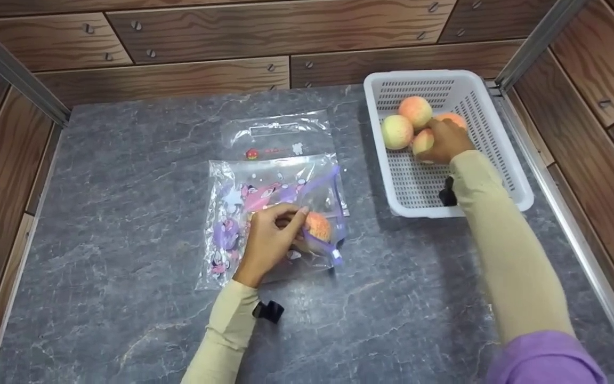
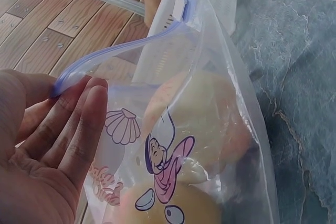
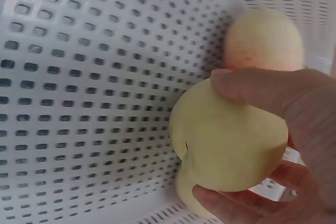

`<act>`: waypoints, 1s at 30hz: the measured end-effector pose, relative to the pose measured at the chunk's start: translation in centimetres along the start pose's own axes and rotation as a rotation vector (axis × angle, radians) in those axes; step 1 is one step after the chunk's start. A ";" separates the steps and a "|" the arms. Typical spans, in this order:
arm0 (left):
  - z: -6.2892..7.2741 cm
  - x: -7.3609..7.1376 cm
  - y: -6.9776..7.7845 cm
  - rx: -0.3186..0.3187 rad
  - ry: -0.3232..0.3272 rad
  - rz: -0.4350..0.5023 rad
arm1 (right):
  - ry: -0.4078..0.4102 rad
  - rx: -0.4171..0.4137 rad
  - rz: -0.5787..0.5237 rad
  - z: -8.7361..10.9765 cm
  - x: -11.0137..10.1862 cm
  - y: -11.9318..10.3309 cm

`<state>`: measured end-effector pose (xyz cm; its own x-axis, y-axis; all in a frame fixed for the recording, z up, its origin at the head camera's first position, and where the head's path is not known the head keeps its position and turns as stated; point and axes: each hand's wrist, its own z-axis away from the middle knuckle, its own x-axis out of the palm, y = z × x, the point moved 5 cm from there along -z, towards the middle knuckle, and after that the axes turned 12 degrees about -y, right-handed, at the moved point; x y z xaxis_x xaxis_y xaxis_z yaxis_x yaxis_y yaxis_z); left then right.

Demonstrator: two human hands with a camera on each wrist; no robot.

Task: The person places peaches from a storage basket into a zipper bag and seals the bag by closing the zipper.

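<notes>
A clear slider zip bag [image 1: 225, 205] with pink and purple cartoon prints lies mid-table, its purple-edged mouth spread toward the right. My left hand [image 1: 269, 240] pinches the bag's purple rim [image 2: 118, 48] between thumb and fingers. Inside the bag are two peaches, one [image 2: 197, 119] above another [image 2: 168, 203], seen through the printed plastic. Over in the white basket [image 1: 387, 181], my right hand [image 1: 450, 141] grips a yellow peach [image 3: 228, 137] with the thumb on top and fingers below. Other peaches sit around it, one [image 3: 265, 38] just beyond the thumb.
Another clear plastic bag [image 1: 280, 136], with a handle slot and a small red print, lies flat behind the zip bag. The basket stands at the back right of the grey marbled table [image 1: 126, 213]. Wood-patterned panels [image 1: 195, 32] wall in the back and sides.
</notes>
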<state>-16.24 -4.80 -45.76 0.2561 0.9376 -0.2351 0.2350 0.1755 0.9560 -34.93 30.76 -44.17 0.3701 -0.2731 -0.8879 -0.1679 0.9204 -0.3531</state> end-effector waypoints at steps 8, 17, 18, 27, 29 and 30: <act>0.0 0.0 -0.1 -0.014 0.024 -0.005 | 0.123 0.009 -0.116 2.2 -2.8 -1.4; 0.1 0.1 -0.8 -0.030 0.021 0.046 | 0.325 -0.052 -0.276 4.8 -3.6 -4.6; 0.1 0.1 -0.8 -0.031 0.024 0.046 | 0.342 -0.068 -0.305 5.0 -3.5 -5.1; 0.1 0.3 -0.5 -0.019 0.027 0.048 | 0.330 -0.275 -0.637 7.3 -0.7 -9.8; 0.1 0.3 -0.4 -0.013 0.025 0.052 | 0.280 -0.333 -0.714 7.6 0.1 -10.9; 0.1 0.3 -0.4 -0.011 0.025 0.055 | 0.259 -0.359 -0.742 7.8 0.5 -11.4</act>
<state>-16.12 -4.59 -46.22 0.2450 0.9531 -0.1777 0.2108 0.1266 0.9693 -25.74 22.31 -38.25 0.2856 -0.8641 -0.4145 -0.2596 0.3465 -0.9014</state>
